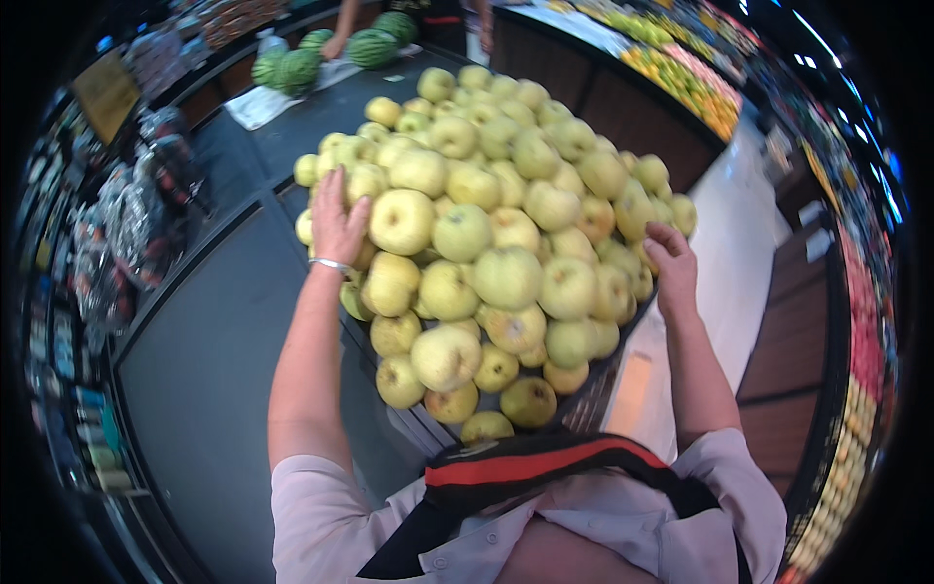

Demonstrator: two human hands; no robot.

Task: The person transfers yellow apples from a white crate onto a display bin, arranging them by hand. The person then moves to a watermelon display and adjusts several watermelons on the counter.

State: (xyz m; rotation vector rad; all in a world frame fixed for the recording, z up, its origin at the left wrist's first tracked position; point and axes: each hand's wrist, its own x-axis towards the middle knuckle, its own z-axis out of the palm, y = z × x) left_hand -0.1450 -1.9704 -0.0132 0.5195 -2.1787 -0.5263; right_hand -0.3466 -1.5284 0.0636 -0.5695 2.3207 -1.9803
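Observation:
A large heap of yellow-green apples [508, 277] is piled on a dark display counter [219, 350] before me. My left hand [340, 223] lies against the heap's left side, its fingers spread over the fruit, with a silvery bracelet at the wrist. At the heap's right edge is my right hand [668, 259], its fingers curled beside the outer apples; whether it touches or grips one cannot be told. Several apples near me, such as a greenish one [527, 402], have brown spots.
Watermelons [373, 48] lie at the far end beside a white cloth [259, 107], with another person's hand [334, 47] at them. Plastic-wrapped bags [139, 219] line the left. On the right are a pale floor [737, 197] and shelves with oranges [682, 87] and other fruit.

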